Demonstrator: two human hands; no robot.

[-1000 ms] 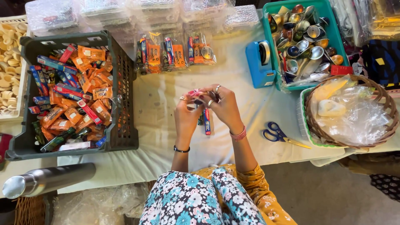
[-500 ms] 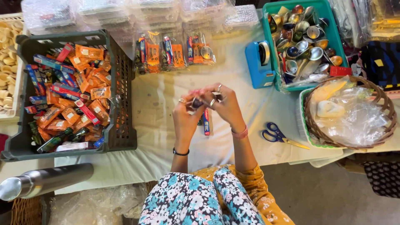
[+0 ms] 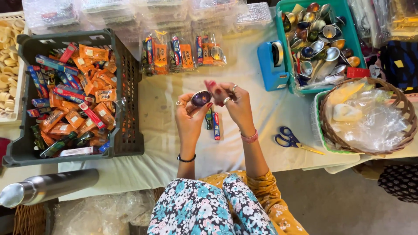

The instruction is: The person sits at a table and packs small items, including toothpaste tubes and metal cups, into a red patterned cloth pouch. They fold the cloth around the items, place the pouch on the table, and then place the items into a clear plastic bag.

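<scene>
A pale cloth covers the counter (image 3: pixel 261 143), soft and creased. On it stand a dark plastic crate (image 3: pixel 126 130) of glossy orange and red packets and a teal bin (image 3: pixel 348 13) of shiny metal spoons. Above the cloth, the left hand (image 3: pixel 189 115) pinches a small metal spoon (image 3: pixel 201 98) by its bowl: light, stiff and probably slick, so the edges look the safest hold. The right hand (image 3: pixel 237 102) grasps something pink, too blurred to identify.
</scene>
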